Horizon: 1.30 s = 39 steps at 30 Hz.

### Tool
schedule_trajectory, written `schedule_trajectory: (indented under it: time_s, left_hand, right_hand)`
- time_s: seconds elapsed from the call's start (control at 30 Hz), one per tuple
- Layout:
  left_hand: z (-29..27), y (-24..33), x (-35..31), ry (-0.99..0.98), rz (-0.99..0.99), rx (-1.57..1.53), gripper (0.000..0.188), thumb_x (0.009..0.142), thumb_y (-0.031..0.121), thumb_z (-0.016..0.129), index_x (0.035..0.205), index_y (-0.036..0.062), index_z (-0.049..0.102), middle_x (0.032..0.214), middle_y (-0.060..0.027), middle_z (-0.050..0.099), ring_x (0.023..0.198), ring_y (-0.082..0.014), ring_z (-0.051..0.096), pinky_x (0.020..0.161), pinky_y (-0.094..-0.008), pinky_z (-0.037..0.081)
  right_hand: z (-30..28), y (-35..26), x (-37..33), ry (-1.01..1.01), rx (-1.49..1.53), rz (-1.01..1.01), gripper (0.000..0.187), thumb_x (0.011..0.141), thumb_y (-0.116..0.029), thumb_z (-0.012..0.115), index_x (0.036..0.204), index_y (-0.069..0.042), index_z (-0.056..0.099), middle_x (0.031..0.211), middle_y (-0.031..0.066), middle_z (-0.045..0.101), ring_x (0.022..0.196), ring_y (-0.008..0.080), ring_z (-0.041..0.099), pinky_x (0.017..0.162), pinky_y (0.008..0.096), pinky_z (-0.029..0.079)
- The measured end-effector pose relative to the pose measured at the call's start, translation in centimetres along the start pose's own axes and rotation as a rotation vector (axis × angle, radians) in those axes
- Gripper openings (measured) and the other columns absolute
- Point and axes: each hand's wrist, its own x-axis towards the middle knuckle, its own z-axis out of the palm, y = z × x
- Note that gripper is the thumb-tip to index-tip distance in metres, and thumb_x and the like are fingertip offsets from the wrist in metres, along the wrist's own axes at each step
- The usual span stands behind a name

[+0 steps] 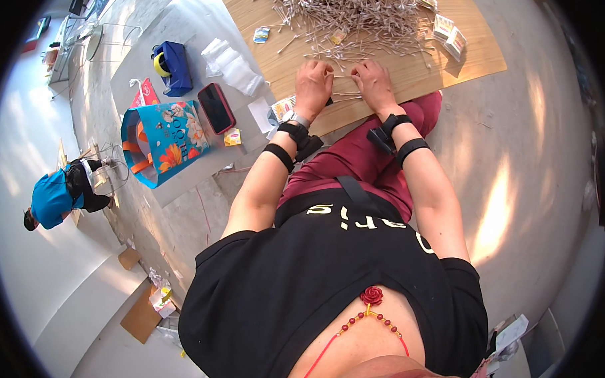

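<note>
A large loose heap of cotton swabs (356,17) lies on the wooden tabletop (471,56). At its near side, my left hand (313,88) and my right hand (373,83) rest a short way apart with fingers curled inward. A thin cotton swab (342,76) spans the gap, its ends at the fingertips of both hands. My fingertips are partly hidden, so how many swabs they hold is unclear. A few more swabs lie just below, between my wrists. Beside my left wrist is a small printed pack of swabs (284,108), partly covered.
Small swab boxes (450,37) stand right of the heap. To the left are a phone (217,108), a blue tape dispenser (172,68), clear plastic bags (233,66) and a blue floral bag (171,140). A person in a blue top (51,198) is farther left.
</note>
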Motion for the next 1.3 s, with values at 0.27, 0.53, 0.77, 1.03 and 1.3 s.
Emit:
schedule_trajectory:
  time_s: [0.27,0.53,0.77,1.03,1.3]
  left_hand:
    - [0.6,-1.6,3.7,0.156,0.096,0.209,0.021,0.084,0.008,0.075,0.104,0.0089,0.071,0.102,-0.0126,0.064,0.102,-0.0349,0.061,0.091,-0.0465,0.048]
    - [-0.4,-3.4,4.3,0.091,0.109,0.23,0.015,0.083,0.01,0.078,0.098,0.0098,0.075,0.105,-0.0137,0.063,0.106,-0.0357,0.06,0.097,-0.0453,0.049]
    - [-2.1,-4.8,3.1,-0.006,0.013,0.129,0.009,0.086,0.011,0.077,0.095,0.0089,0.076,0.108,-0.0131,0.067,0.111,-0.0345,0.061,0.096,-0.0448,0.049]
    - [-2.5,-3.3,3.3,0.176,0.046,0.219,0.014,0.083,0.011,0.08,0.097,0.0118,0.076,0.11,-0.0087,0.067,0.11,-0.0328,0.061,0.096,-0.0462,0.045]
    - [-0.2,-2.5,2.5,0.009,0.127,0.229,0.011,0.081,0.019,0.081,0.09,0.0153,0.077,0.106,-0.007,0.063,0.109,-0.03,0.059,0.096,-0.0455,0.044]
  right_hand:
    - [-0.9,-0.8,-0.4,-0.032,0.016,0.007,0.018,0.087,-0.024,0.08,0.1,-0.014,0.073,0.104,0.0056,0.067,0.107,0.0287,0.064,0.092,0.0451,0.047]
    - [1.6,-2.6,2.5,-0.023,-0.113,0.16,0.019,0.091,-0.03,0.075,0.101,-0.013,0.071,0.105,0.0061,0.07,0.108,0.0297,0.065,0.092,0.0473,0.048]
    - [1.2,-0.4,2.6,-0.025,-0.078,0.217,0.014,0.094,-0.026,0.071,0.102,-0.014,0.071,0.104,0.0068,0.071,0.106,0.031,0.067,0.093,0.0487,0.047]
    - [-0.2,0.4,2.6,-0.025,-0.111,0.194,0.012,0.096,-0.025,0.07,0.102,-0.015,0.071,0.104,0.0063,0.072,0.106,0.0306,0.067,0.093,0.0479,0.046]
    - [-0.4,0.3,2.4,-0.035,-0.037,0.141,0.011,0.099,-0.023,0.066,0.099,-0.013,0.07,0.104,0.0073,0.073,0.106,0.0298,0.067,0.092,0.0487,0.045]
